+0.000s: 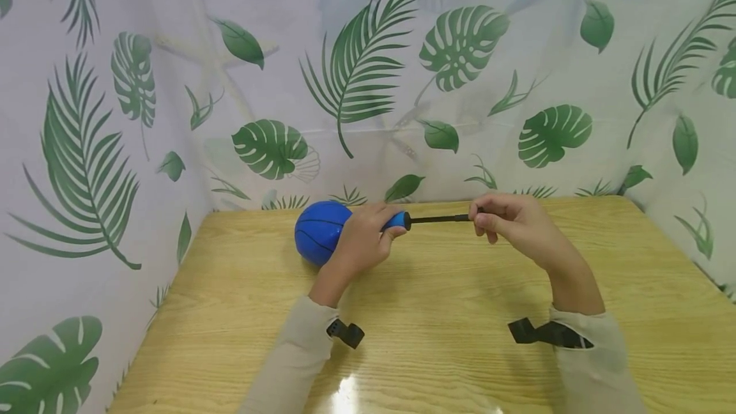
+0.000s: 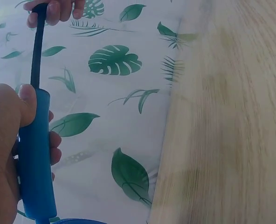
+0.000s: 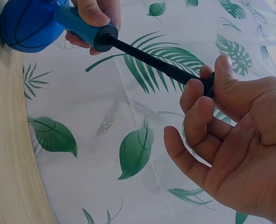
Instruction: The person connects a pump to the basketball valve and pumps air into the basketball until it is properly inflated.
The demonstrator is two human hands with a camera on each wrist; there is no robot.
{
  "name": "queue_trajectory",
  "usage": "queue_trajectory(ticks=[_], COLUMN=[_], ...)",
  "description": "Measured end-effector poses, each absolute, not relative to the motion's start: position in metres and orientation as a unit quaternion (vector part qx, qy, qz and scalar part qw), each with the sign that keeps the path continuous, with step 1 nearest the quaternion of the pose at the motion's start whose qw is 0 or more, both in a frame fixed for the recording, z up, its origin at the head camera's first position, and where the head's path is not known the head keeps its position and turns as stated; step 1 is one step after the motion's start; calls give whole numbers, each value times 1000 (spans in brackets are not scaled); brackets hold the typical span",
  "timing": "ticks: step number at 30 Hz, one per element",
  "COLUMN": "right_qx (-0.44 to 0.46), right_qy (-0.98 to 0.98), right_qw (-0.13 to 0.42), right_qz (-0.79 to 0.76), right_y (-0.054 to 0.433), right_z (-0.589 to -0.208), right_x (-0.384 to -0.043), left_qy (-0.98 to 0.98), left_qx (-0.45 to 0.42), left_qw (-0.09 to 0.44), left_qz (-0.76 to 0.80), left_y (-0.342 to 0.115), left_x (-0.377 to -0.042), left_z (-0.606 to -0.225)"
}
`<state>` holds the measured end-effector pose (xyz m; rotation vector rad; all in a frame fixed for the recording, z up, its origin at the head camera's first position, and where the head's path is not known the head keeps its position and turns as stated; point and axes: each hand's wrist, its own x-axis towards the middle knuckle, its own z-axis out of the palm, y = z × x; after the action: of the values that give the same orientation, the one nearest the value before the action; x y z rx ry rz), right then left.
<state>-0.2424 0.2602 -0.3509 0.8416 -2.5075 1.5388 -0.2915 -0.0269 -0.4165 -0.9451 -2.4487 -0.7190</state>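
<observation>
A blue ball point(image 1: 318, 233) with black seam lines sits at the back of the table, to the left of both hands. My left hand point(image 1: 363, 238) grips the blue barrel of a small hand pump point(image 2: 37, 158), fingers wrapped round it. The pump's left end meets the ball, as the right wrist view shows. From the barrel's other end a thin black rod point(image 1: 439, 218) stretches out to the right. Its black end knob point(image 3: 209, 85) is pinched between thumb and fingers of my right hand point(image 1: 514, 225), the other fingers loosely bent.
The wooden table point(image 1: 437, 350) reaches back to a white cloth backdrop point(image 1: 379, 165) printed with green leaves, which also hangs at both sides. Black camera straps point(image 1: 345, 332) are worn on both wrists over light sleeves point(image 1: 293, 350).
</observation>
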Motion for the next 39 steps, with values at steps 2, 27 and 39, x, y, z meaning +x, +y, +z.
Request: queue_trajectory(ticks=[2, 27, 39], right_qx=[265, 261, 269], right_qy=[-824, -832, -836], right_qw=[45, -34, -47], right_qz=[499, 489, 476], right_y=[258, 215, 223], right_z=[-352, -375, -370], right_x=[-243, -256, -257], left_qy=[-881, -875, -870], left_qx=[-339, -378, -381], left_qw=[212, 180, 172], left_qz=[-253, -242, -261], left_y=[-25, -2, -8], left_x=[-291, -276, -279], left_z=[-417, -421, -419])
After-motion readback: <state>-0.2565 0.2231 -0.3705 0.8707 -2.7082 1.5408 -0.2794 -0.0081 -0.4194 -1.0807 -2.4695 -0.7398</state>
